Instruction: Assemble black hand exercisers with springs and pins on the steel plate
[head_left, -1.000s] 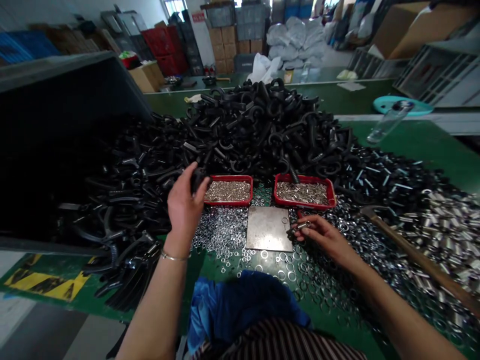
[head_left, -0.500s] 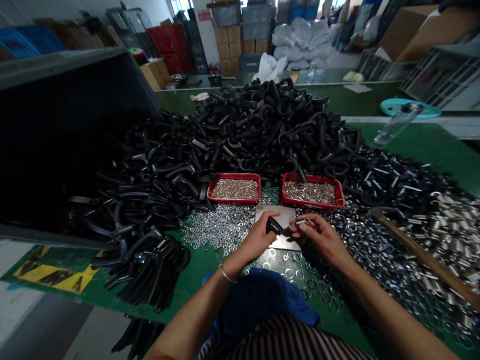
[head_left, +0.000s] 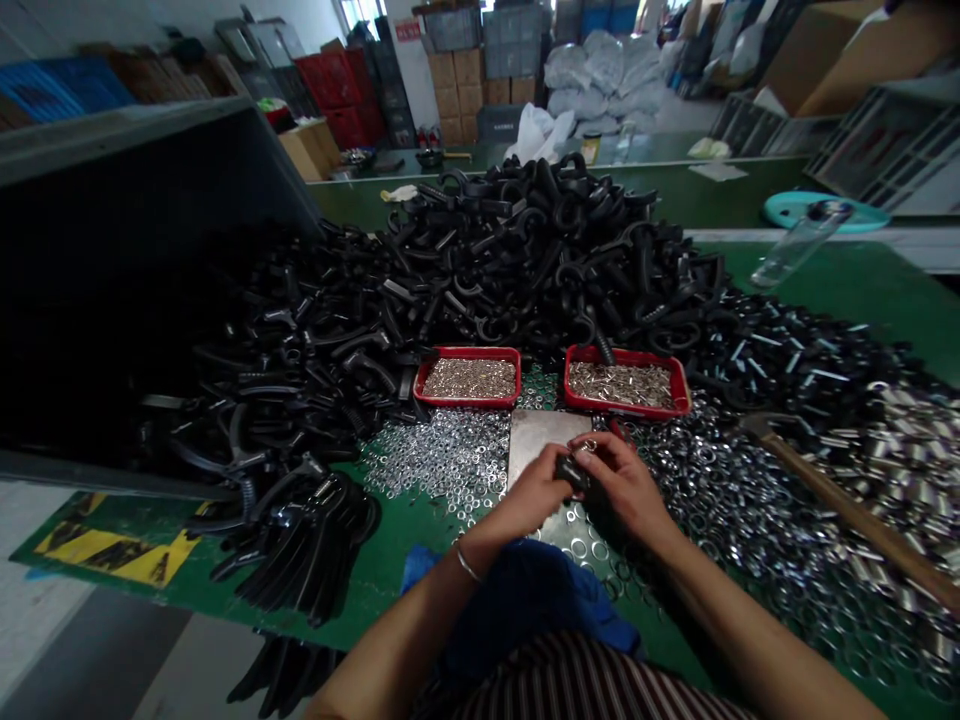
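Note:
My left hand [head_left: 534, 492] is closed around a small black part [head_left: 573, 473], mostly covered by the fingers. My right hand [head_left: 628, 488] meets it from the right, its fingertips pinched on a shiny metal ring [head_left: 590, 446] at the black part's upper end. Whether the ring is seated on the part, I cannot tell. Both hands hover over the near right side of a flat metal plate [head_left: 536, 435]. Loose washers [head_left: 442, 455] lie left of the plate, and larger rings [head_left: 598, 549] are scattered on the near side.
Two red trays [head_left: 466, 404] of small metal pieces stand behind the plate. Black curved handles [head_left: 525, 250] are heaped beyond. A hammer [head_left: 847, 500] lies right among metal rings and sleeves [head_left: 922, 450]. A large grey crate [head_left: 135, 130] lies tipped at left.
My right hand has moved left and slightly nearer to me, bringing its metal piece against the black part. My left hand has shifted slightly right and toward me, turning the part.

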